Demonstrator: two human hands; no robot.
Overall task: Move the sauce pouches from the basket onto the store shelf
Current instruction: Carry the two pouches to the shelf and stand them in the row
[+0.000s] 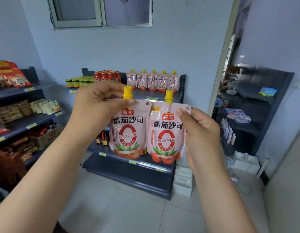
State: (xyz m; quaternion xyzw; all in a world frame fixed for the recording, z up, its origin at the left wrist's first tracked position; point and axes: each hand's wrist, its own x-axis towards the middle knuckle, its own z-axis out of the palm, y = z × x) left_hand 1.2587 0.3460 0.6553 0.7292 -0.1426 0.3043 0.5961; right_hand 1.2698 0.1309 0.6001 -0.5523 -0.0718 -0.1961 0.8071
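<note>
Sauce pouches (pixel 146 132): left pouch (pixel 127 132) in left hand (pixel 95 105) pinch, right pouch (pixel 166 137) in right hand (pixel 201 130) pinch, five-pouch front row (pixel 152 81) on shelf (pixel 144 94)

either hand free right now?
No: the left hand pinches the left pouch at its top edge, and the right hand pinches the right pouch.

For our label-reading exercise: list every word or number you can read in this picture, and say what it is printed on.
"海天": red badge on the left pouch and the right pouch.
"番茄沙司": black, across both.
"0", "零添加酱": red ring on both.
Too blurred to read: pouches on the shelf, price tags, fine print.
</note>
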